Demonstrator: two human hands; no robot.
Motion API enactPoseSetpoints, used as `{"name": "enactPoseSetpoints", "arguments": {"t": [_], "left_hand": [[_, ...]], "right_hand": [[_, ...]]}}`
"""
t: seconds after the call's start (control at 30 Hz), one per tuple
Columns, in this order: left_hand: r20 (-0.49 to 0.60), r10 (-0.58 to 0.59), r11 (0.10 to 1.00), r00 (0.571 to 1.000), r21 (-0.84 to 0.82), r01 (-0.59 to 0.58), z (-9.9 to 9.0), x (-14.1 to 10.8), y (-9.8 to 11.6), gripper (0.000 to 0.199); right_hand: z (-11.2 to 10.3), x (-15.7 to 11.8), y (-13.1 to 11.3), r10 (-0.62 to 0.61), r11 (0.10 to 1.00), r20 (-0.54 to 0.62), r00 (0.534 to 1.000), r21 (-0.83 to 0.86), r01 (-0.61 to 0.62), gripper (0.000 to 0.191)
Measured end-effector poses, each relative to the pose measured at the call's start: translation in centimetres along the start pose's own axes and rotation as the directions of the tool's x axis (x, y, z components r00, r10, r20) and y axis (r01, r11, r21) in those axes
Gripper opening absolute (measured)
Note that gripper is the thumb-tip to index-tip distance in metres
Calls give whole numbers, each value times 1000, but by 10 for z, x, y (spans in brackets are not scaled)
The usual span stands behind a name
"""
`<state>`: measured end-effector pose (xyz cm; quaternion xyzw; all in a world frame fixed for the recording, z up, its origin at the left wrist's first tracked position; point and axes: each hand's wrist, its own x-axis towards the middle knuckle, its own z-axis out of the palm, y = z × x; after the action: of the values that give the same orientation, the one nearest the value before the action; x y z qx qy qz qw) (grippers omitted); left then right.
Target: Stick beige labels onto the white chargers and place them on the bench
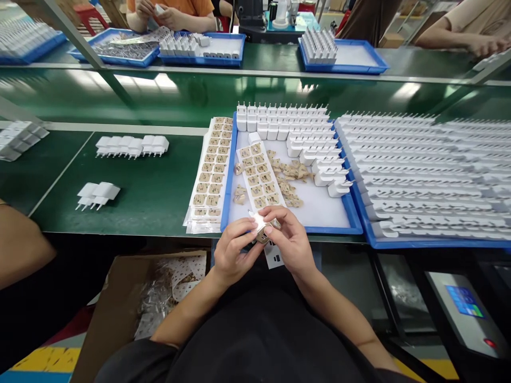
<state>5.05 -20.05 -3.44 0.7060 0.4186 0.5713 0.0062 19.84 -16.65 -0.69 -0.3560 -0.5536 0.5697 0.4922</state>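
Both hands meet just over the table's front edge, around one white plug adapter [261, 224]. My left hand [235, 250] grips its left side between thumb and fingers. On the right side, my right hand [290, 239] has its thumb and index finger on the adapter, near a tan sticker on its end face. A sheet of tan stickers [259, 175] lies under and beyond the hands, reaching into the blue tray [335, 231]. Rows of white adapters [295, 130] stand in that tray, beside crumpled tan pieces [293, 170].
Stacked sticker sheets [211, 170] lie left of the tray. A second blue tray [439, 243] full of adapters is at the right. More adapters [131, 144] rest on the green belt [159, 197]. An open cardboard box [120, 298] sits below. People work across the line.
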Motion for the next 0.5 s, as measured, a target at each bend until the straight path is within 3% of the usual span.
{"name": "enactPoseSetpoints", "arguments": {"t": [0.3, 0.4, 0.5], "left_hand": [[-13, -2, 1000, 1000, -4, 2, 1, 0, -1, 47], [4, -75, 995, 997, -59, 76, -2, -3, -2, 49], [33, -117, 984, 993, -129, 121, -5, -5, -3, 51]], "right_hand": [[1, -1, 6, -14, 997, -38, 999, 80, 17, 6], [-8, -1, 5, 0, 998, 35, 999, 66, -2, 13], [-17, 1, -2, -7, 998, 130, 992, -57, 14, 17]]}}
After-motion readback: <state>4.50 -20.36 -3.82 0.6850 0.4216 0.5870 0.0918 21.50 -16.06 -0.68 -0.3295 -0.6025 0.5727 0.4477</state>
